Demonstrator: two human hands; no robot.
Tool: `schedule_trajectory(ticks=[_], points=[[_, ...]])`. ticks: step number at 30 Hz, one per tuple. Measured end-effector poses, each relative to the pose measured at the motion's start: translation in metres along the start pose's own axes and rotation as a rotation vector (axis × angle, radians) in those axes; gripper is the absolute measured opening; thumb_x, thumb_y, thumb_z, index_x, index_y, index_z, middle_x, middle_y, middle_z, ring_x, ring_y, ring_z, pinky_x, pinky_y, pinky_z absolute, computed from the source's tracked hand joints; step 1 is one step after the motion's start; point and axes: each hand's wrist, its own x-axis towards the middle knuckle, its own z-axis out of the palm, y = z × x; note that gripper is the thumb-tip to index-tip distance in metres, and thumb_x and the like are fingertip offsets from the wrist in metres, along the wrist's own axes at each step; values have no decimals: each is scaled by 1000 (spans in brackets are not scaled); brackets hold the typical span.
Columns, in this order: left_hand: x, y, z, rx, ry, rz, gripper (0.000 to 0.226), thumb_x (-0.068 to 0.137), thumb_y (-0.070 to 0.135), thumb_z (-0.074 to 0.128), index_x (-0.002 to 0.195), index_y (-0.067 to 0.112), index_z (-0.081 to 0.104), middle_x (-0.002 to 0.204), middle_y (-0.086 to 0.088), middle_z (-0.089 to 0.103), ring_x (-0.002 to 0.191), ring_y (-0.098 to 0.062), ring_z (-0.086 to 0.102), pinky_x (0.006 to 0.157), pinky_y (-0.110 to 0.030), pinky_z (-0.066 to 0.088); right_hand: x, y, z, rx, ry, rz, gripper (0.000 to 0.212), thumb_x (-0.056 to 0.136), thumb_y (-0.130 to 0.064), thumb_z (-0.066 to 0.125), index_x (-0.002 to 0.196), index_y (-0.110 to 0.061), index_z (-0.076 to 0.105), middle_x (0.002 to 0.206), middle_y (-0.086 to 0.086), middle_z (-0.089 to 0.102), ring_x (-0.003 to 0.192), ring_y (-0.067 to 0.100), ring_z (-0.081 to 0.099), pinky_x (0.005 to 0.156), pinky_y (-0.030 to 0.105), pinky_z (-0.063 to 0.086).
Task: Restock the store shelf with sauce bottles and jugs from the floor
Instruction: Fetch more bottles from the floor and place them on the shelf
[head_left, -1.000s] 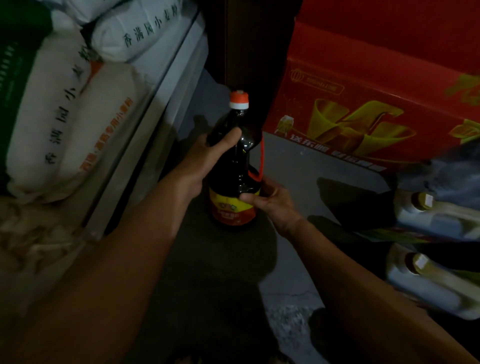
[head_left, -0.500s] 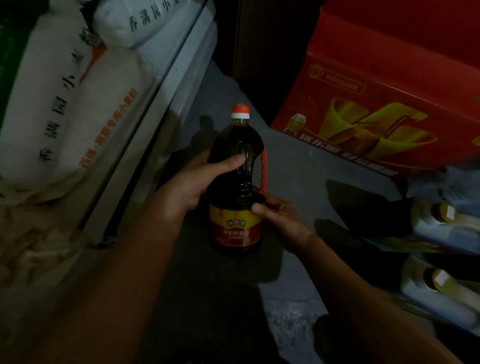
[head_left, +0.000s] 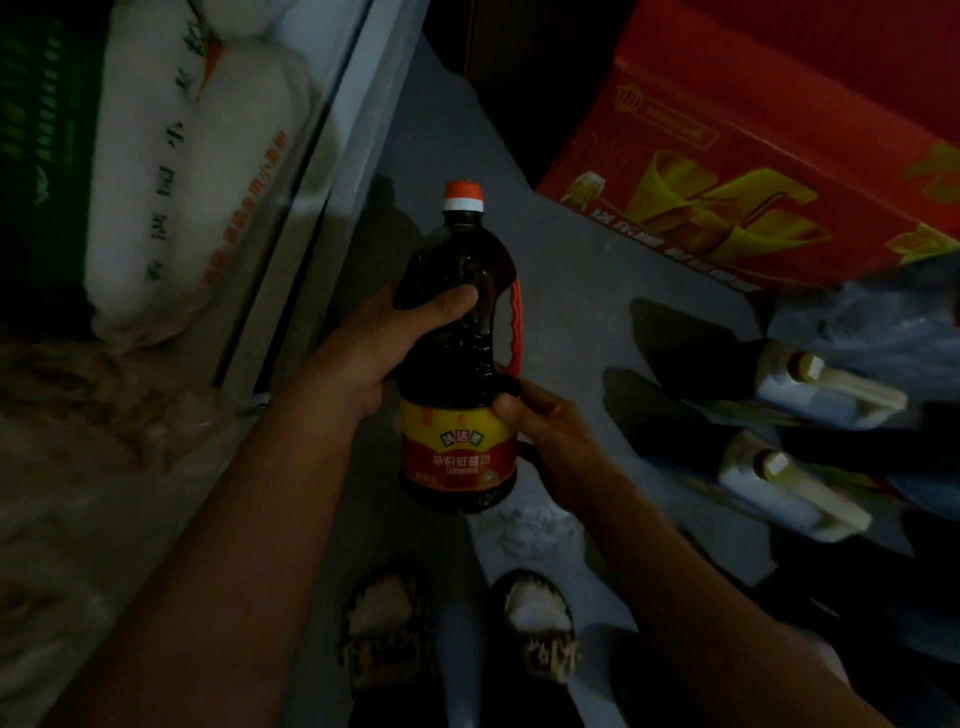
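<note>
A dark sauce bottle (head_left: 457, 374) with an orange cap, red side handle and yellow-red label is held upright above the floor, in the middle of the view. My left hand (head_left: 374, 353) grips its upper body, thumb across the front. My right hand (head_left: 540, 426) grips its lower right side by the label's top edge. Two white jugs (head_left: 826, 389) (head_left: 789, 488) with yellow caps lie on the floor at the right.
A shelf edge (head_left: 332, 135) runs along the left, with white flour sacks (head_left: 208, 187) on it. A red carton (head_left: 753, 171) stands at the back right. My two slippered feet (head_left: 457, 629) stand on the grey floor below the bottle.
The bottle has risen off the floor and come closer to me, held in both hands. The view has tilted down, and my feet now show.
</note>
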Motion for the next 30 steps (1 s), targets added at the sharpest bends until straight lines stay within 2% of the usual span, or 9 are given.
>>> schedule_trajectory(ticks=[5,10,14,17,20,22,23,27,30], points=[[-76,29,2,-25,19,-38,27,77,43,73,101,36,64,94,13,71,84,-1,66,65,-18,47,-77,-31,25,37,10,61,35,86,-20,68,120,-26,66,97,-12,77,87,0,73,67,14,56],[-163,74,8,-12,27,-54,23,78,47,72,98,39,62,83,22,72,73,7,67,63,-17,48,-163,-78,53,28,17,103,53,70,-36,76,122,-26,67,107,-6,77,92,5,73,68,16,57],[-238,124,12,-45,30,-46,78,50,65,87,117,31,66,110,3,74,98,-15,70,82,-32,54,-235,-129,75,13,12,108,48,71,-40,86,113,-25,69,99,-6,79,89,6,75,65,15,56],[-302,170,19,-34,49,-14,93,44,66,83,126,27,62,114,0,72,103,-20,68,88,-37,53,-293,-168,90,-16,28,95,47,72,-40,82,115,-25,70,108,0,77,99,15,74,72,23,57],[-372,213,28,-35,59,49,70,55,58,80,117,31,64,108,4,73,99,-15,68,76,-32,50,-350,-201,104,-73,23,50,65,60,-50,90,117,-23,73,114,4,76,107,22,72,90,39,57],[-418,234,36,-55,73,90,52,65,50,78,112,30,65,101,7,74,95,-12,68,69,-27,46,-389,-224,112,-124,17,-6,60,61,-48,88,114,-21,75,112,5,77,107,25,72,97,47,56],[-441,243,41,-63,90,110,55,63,50,78,112,28,66,101,7,75,95,-12,69,69,-27,47,-408,-234,114,-148,6,-34,54,65,-46,88,112,-22,75,110,5,77,105,24,73,96,46,56],[-533,261,64,-98,175,223,73,47,59,81,112,29,67,105,4,76,98,-15,70,73,-29,49,-482,-262,119,-242,-98,-168,61,64,-47,89,116,-19,75,111,7,77,107,27,73,98,48,56],[-603,264,92,-108,235,308,81,44,61,87,114,26,68,107,-1,75,103,-22,69,92,-40,53,-540,-273,115,-287,-176,-305,68,60,-46,86,118,-12,75,111,13,76,107,33,72,100,53,54]])
